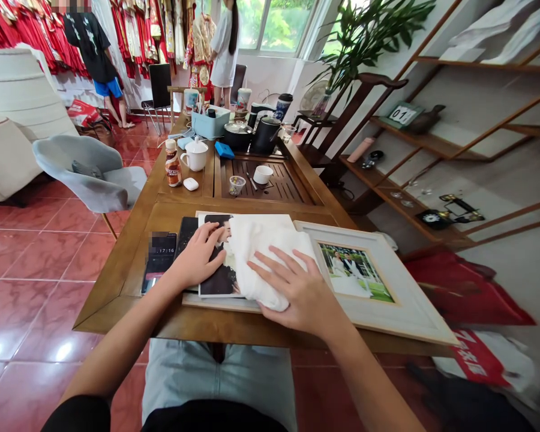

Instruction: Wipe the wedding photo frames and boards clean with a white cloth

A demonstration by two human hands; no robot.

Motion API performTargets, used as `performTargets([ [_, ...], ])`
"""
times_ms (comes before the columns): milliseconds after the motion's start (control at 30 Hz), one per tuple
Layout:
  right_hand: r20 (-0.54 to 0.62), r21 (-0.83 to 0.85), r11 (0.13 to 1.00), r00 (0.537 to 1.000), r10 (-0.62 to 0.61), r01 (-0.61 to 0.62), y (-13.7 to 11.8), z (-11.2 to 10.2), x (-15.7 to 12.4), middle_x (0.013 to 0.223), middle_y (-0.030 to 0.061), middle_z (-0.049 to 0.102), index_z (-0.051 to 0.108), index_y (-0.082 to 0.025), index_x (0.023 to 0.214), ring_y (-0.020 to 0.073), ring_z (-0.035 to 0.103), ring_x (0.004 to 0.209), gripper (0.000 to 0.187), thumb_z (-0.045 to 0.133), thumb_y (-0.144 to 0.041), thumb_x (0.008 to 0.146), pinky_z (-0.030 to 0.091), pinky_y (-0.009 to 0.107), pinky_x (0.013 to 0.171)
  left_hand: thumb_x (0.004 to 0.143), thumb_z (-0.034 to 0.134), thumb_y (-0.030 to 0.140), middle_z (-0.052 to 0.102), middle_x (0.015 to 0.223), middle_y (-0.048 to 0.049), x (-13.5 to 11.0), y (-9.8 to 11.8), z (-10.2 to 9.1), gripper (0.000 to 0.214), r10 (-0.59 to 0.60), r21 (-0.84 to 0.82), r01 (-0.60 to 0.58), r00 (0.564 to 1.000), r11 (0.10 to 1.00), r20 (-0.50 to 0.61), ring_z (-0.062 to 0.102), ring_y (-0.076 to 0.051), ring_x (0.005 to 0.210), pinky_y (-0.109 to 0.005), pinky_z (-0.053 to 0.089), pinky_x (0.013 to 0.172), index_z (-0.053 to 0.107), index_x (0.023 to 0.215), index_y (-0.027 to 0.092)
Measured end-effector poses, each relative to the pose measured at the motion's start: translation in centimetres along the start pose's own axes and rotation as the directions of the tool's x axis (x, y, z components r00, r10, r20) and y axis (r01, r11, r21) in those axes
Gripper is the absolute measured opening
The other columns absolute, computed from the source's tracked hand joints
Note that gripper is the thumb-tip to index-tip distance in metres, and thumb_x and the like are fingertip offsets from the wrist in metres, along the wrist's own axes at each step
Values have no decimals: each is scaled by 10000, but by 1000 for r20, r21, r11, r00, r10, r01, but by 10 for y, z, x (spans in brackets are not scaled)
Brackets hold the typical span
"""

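Note:
My right hand lies with fingers spread on a folded white cloth, its thumb near the lower edge. Under the cloth is a photo print with dark and light areas, partly covered. My left hand rests flat on the left side of this print, fingers apart. A dark flat item shows beneath the print's left edge. To the right lies a white framed photo of a couple outdoors. A phone with a lit screen sits left of my left wrist.
Farther up the wooden table stand a drink bottle, a lidded white mug, a white cup and a small plastic cup. A grey chair is at the left, shelves at the right. Two people stand at the back.

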State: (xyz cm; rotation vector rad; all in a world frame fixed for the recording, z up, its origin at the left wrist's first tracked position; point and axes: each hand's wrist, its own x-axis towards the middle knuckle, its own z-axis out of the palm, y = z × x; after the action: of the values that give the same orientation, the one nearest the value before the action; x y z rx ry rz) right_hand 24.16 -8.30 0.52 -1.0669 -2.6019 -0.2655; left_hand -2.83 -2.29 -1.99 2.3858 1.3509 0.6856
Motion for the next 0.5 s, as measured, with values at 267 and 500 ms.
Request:
performTargets([
  [267, -25, -30, 995, 995, 99, -99, 14, 3, -11, 1522, 62, 587, 568, -256, 1469, 338, 491, 1422, 586, 615, -347, 892, 284, 558, 1155, 1021, 464, 354, 383, 1567, -170, -1, -1, 0, 513, 18, -5, -18, 1000, 1000, -3, 324, -319, 1516, -539, 302, 1271, 409, 1505, 194],
  [500, 19, 56, 997, 998, -53, 52, -7, 1, -8, 1551, 54, 557, 539, -260, 1501, 360, 459, 1440, 686, 677, -456, 858, 210, 603, 1202, 1022, 459, 338, 395, 1548, -178, 0, 0, -2, 451, 17, 12, -17, 1000, 1000, 4, 328, -322, 1509, -540, 313, 1265, 455, 1444, 180],
])
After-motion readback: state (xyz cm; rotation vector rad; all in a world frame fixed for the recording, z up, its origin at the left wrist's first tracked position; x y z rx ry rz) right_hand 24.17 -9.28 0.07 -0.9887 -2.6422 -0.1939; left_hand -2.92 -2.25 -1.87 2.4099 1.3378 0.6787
